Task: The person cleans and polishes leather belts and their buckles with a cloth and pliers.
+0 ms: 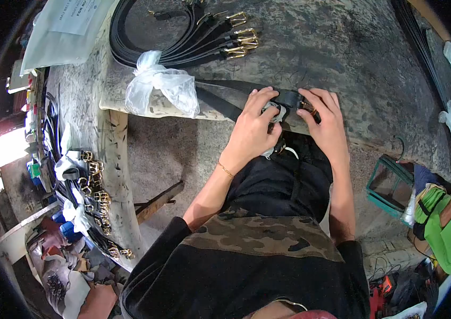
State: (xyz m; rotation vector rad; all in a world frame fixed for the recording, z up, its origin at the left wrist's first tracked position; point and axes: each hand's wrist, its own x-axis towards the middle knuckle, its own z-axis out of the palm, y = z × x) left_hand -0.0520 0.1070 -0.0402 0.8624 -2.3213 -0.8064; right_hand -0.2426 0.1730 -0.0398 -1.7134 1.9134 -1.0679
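A black belt (219,105) runs from the left across the front edge of the worktable toward my hands. Its folded end (289,98), with a dark metallic buckle (306,106), lies between them. My left hand (254,125) is closed on the belt, with a piece of greyish-white plastic (277,112) among its fingers. On the buckle end, my right hand (322,112) pinches with thumb and fingers. Just left of the hands, a knotted clear plastic wrap (156,82) ties a coiled bundle of black belts (175,56) with gold buckles (244,40).
The worn worktable (342,58) spans the front. A plastic bag with a printed sheet (71,26) lies at upper left. More buckled belts (95,186) hang at left above scraps (76,287). At right are a green frame (390,186) and a person in a green garment (448,234).
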